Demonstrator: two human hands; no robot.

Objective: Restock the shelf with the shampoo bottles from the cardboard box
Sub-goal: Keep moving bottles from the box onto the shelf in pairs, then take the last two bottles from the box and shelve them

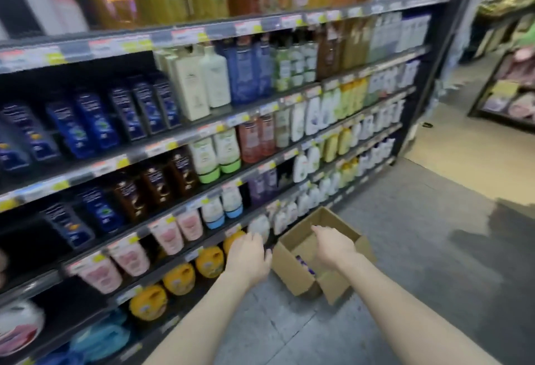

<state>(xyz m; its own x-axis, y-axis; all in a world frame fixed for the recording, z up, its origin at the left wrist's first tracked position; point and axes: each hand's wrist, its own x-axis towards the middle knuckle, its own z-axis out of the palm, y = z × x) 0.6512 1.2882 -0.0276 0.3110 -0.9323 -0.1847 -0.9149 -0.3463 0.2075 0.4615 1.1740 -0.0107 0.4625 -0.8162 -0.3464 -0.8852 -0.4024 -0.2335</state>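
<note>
1. The shelf [185,140] filled the left part of the view, and its black boards ran away toward the right. Dark blue, brown, pink and yellow bottles stood upright on them in rows.
2. The left hand [249,257] was stretched forward from a bare, straight forearm, palm down. It was in front of the lower boards, near the yellow bottles [208,261] and just beside the left corner of the box. Its fingers were slightly curled and loose, and it gripped nothing.
3. The cardboard box [292,270] stood on the grey floor [419,248], close to the foot of the shelf. Its top was open, with the flaps folded outward, and one corner pointed toward the camera. Its long axis ran away from the camera, along the shelf.
4. Inside the box, at the bottom, a shampoo bottle [304,264] with a purple part was seen. It was blurred, so I cannot tell which way it pointed.
5. The right hand [333,244] was over the open box, palm down, with the fingers spread and pointing forward. It was released and empty.
</note>
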